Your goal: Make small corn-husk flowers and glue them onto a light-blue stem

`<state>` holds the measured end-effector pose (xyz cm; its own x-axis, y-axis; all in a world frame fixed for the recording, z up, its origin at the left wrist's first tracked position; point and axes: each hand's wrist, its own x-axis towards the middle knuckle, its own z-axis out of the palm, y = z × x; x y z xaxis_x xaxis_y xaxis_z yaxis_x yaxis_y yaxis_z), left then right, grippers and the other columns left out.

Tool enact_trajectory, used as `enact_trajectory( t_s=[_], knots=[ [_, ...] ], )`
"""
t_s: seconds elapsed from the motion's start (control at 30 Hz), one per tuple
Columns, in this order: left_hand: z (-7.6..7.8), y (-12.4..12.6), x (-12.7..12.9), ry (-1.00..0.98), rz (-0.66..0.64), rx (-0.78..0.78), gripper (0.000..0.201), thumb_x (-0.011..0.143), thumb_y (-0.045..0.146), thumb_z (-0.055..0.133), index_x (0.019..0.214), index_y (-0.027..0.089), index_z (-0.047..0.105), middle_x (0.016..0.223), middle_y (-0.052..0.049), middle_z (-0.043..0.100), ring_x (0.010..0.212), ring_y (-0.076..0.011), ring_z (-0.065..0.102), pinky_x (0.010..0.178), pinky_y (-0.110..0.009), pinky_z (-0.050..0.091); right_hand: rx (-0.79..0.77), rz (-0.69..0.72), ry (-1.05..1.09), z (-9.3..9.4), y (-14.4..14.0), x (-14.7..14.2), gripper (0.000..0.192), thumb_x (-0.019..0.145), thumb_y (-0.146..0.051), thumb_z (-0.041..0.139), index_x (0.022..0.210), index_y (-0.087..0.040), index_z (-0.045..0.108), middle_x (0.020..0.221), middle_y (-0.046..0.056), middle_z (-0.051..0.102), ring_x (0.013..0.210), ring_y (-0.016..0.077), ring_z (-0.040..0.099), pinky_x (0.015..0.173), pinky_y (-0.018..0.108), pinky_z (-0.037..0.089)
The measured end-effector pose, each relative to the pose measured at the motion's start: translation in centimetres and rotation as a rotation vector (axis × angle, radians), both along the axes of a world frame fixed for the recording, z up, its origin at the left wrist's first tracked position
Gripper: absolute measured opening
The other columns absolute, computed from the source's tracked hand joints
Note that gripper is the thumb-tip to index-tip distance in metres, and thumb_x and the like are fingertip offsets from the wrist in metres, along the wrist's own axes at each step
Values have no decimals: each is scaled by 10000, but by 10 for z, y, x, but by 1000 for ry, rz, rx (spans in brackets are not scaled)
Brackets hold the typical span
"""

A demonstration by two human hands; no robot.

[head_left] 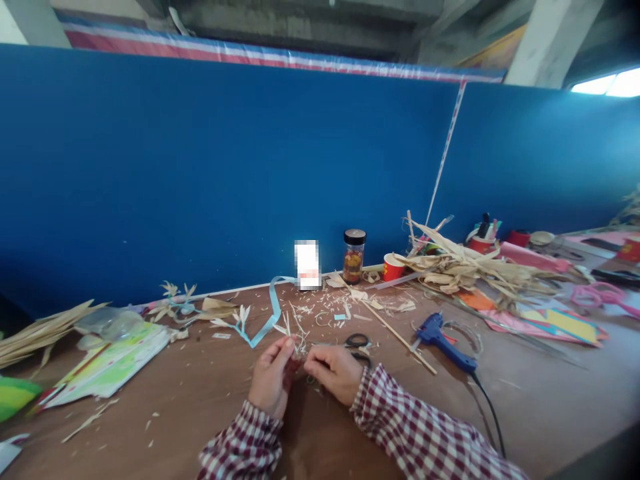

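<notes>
- Brown table [200,433], landmark = blue glue gun [443,343] lying on it; nothing in contact with the gun's handle.
- Dry husk pile [480,263], beyond the gun: plenty of loose material left.
- Left hand [273,377], well left of gun: thumb and forefinger pinching a pale flower-like piece [284,327].
- Right hand [340,373], between left hand and gun: fingers bent inward; can't tell if gripping anything.
- Blue tape [276,310], left of gun, beyond left hand.
- Blue-stemmed flower [243,323], farther left of gun than the held piece: stem coloured, looks further along, probably made up.
- Held piece: no blue visible, base hidden by fingers; judged part-made, stem likely still to do.
- Clippings [300,310], left of gun: some cutting evidently done.
</notes>
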<state>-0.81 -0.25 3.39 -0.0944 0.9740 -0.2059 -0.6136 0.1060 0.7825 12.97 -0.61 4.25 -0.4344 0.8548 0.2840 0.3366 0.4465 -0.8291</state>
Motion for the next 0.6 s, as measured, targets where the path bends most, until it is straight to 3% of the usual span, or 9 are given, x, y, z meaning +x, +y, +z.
enact_trajectory(
  t_s=[0.17, 0.3, 0.4, 0.5, 0.53, 0.6],
  knots=[
    [-5, 6, -6, 24, 127, -32, 214, 571, 199, 719, 763, 132, 652, 537, 52, 516, 489, -32, 484, 516, -140, 452, -126, 57, 257, 27, -17, 27, 253, 839, -353, 422, 708, -156, 511, 513, -57, 414, 447, 56, 350, 432, 170, 286],
    [-5, 6, -7, 14, 129, -48, 198, 601, 174, 695, 792, 142, 652, 577, 48, 533, 492, -28, 490, 524, -145, 461, -221, -76, 308, 41, -29, 75, 264, 840, -389, 388, 745, -175, 510, 522, -42, 467, 410, 61, 381, 396, 171, 309],
    [-4, 5, -5, 20, 118, -58, 182, 620, 157, 679, 800, 144, 653, 586, 47, 540, 487, -28, 493, 524, -148, 464, -229, -171, 9, 45, -37, 114, 280, 808, -374, 413, 1004, -216, 538, 839, 54, 604, 434, 84, 483, 375, 202, 369],
    [-5, 5, -4, 40, 120, -55, 153, 618, 137, 677, 769, 146, 653, 647, 26, 585, 513, -36, 514, 544, -164, 474, 61, -401, -363, 47, -48, 142, 338, 720, -287, 526, 1053, -263, 576, 1173, 99, 509, 682, 172, 600, 531, 273, 470],
    [-5, 6, -3, 47, 125, -52, 147, 611, 133, 682, 755, 145, 653, 688, 14, 604, 534, -40, 525, 559, -171, 477, 113, -453, -411, 48, -53, 149, 329, 722, -275, 524, 1045, -269, 588, 1185, 94, 506, 751, 192, 604, 567, 280, 479],
    [-7, 7, -4, 70, 142, -43, 148, 599, 141, 693, 742, 144, 653, 764, -8, 627, 584, -51, 543, 585, -181, 477, 61, -451, -409, 50, -63, 162, 315, 760, -292, 489, 1059, -280, 586, 1086, 91, 580, 751, 186, 613, 558, 262, 484]
  ],
)
